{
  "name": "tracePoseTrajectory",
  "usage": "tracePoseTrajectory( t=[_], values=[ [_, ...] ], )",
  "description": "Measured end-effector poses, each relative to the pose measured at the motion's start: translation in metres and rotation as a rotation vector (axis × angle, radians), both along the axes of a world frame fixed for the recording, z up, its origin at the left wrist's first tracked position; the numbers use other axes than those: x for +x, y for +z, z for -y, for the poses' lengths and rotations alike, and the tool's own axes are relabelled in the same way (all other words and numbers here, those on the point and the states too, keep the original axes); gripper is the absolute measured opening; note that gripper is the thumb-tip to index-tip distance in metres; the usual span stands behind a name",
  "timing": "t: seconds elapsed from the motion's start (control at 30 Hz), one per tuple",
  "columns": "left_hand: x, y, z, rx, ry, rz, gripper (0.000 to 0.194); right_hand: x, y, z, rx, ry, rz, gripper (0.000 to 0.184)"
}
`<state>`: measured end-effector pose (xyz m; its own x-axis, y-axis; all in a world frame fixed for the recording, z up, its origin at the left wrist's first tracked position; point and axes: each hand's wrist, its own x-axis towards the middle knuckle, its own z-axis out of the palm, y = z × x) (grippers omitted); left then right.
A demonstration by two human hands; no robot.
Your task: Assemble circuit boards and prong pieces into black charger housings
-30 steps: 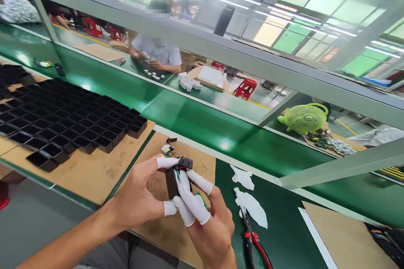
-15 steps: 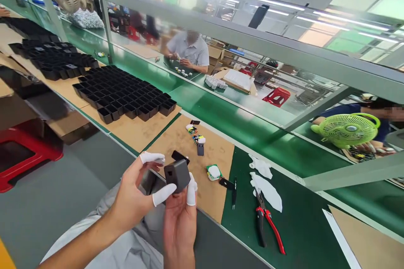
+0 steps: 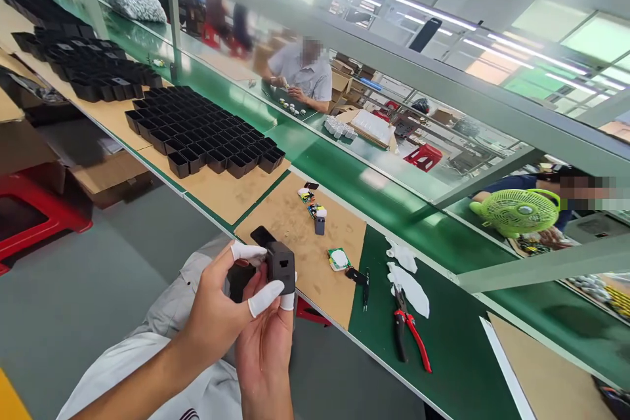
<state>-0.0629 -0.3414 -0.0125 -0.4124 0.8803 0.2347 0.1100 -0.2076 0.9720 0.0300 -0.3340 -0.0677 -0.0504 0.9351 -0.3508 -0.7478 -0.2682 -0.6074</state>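
Observation:
A small black plastic case point(image 3: 281, 265), with a rectangular slot in the face toward me, is held between both hands above the near edge of the bench. My left hand point(image 3: 216, 295) grips it from the left, thumb on the front and index finger on top, both in white finger cots. From below and behind, my right hand point(image 3: 266, 341) supports it, with its fingers partly hidden by the case. Just behind lies a flat black piece point(image 3: 262, 235) on the brown board. Farther back are a small circuit assembly point(image 3: 316, 210) and a green board with a white round part point(image 3: 338, 258).
Rows of open black cases point(image 3: 207, 128) stand to the left. Right of the board point(image 3: 295, 256) lie tweezers point(image 3: 365, 292), red-handled pliers point(image 3: 407, 328) and white cloth pieces point(image 3: 411, 289). A metal frame rail point(image 3: 344, 33) crosses above. Two people work across the bench beyond a green fan point(image 3: 519, 212).
The case has been turned so its slotted face points more to the right. My left fingers have closed onto its top. The view has shifted slightly.

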Motion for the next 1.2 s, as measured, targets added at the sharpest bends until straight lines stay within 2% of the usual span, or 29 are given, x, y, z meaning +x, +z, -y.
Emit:
tracePoseTrajectory(
  t=[0.1,0.2,0.27,0.33,0.43,0.57,0.7,0.9,1.1,1.2],
  values=[
    [-0.005,-0.001,-0.011,0.007,0.011,0.024,0.028,-0.011,-0.002,-0.007,0.016,0.008,0.056,0.037],
    [-0.015,-0.007,-0.023,0.014,-0.031,0.016,0.026,-0.022,-0.005,-0.019,0.130,-0.021,0.222,0.043],
    [-0.026,-0.016,-0.031,0.022,-0.053,-0.020,0.024,-0.024,-0.009,-0.031,0.286,-0.134,0.475,0.045],
    [-0.041,-0.027,-0.040,0.032,-0.059,-0.066,0.023,-0.019,-0.013,-0.046,0.418,-0.313,0.722,0.037],
    [-0.064,-0.048,-0.064,0.022,-0.129,-0.244,0.030,-0.001,-0.019,-0.071,0.504,-0.501,0.936,0.031],
    [-0.073,-0.073,-0.110,-0.027,-0.348,-0.545,0.052,0.017,-0.027,-0.096,0.561,-0.423,1.213,0.028],
    [-0.057,-0.087,-0.144,-0.081,-0.461,-0.664,0.050,0.014,-0.039,-0.104,0.542,-0.395,1.406,0.042],
    [-0.046,-0.089,-0.152,-0.113,-0.468,-0.760,0.034,0.009,-0.044,-0.106,0.625,-0.381,1.520,0.025],
    [-0.047,-0.099,-0.153,-0.088,-0.467,-0.735,0.030,0.011,-0.044,-0.108,0.655,-0.333,1.504,0.035],
    [-0.047,-0.105,-0.155,-0.066,-0.459,-0.675,0.032,0.010,-0.043,-0.109,0.644,-0.290,1.436,0.028]
  ],
)
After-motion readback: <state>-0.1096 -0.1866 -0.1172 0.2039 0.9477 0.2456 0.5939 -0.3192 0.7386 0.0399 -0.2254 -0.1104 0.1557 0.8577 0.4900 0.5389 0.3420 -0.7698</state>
